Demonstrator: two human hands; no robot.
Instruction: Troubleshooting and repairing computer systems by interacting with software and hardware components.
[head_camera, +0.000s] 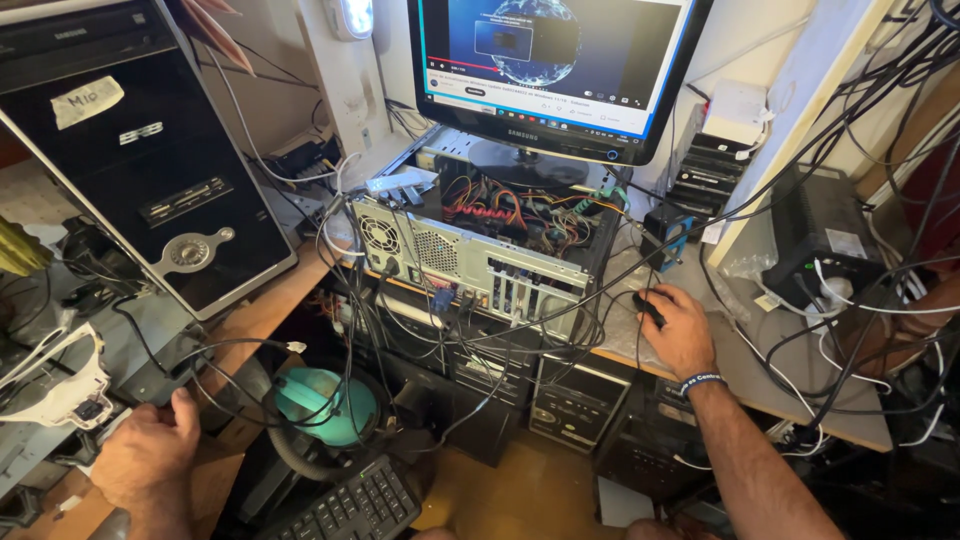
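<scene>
While the left hand (150, 450) rests loosely curled on the low bench, fingers touching a black cable (215, 350), a teal disc (325, 405) and keyboard (350, 505) lie just right of it. Between the hands sits an open PC case (470, 260). The right hand (680, 330) cups a black mouse (648, 308), fingers closed over it.

Lit monitor (555, 70) top centre, white label (87, 101) on black tower (150, 150)

Right hand (680, 330) grips mouse (648, 306) beside open computer case (480, 255).
</scene>
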